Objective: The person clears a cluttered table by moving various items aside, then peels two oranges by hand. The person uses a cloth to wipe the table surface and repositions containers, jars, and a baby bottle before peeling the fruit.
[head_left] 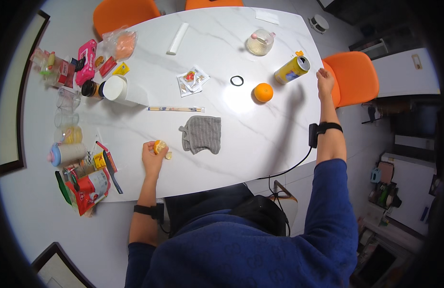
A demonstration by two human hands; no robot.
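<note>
My left hand [151, 161] rests near the front left of the table, its fingers wrapped round a partly peeled orange [159, 147]. A small pale piece [168, 155] lies just right of that orange. My right arm is stretched out to the far right. Closed, with its fingers bent together, my right hand [326, 84] is at the table's right edge; whatever it may hold is hidden. Nearest to it stands a yellow can [292, 70] with an opened top. Bits of orange peel [299, 54] lie behind the can. A whole orange [263, 92] sits to the can's left.
A folded grey cloth [203, 135] lies mid-table, with wrapped chopsticks [176, 109] and sachets [193, 79] beyond. A glass jar [260, 42] stands at the back. Bottles, glasses and a red bag [91, 190] crowd the left edge. A black cable [299, 164] hangs from my right forearm.
</note>
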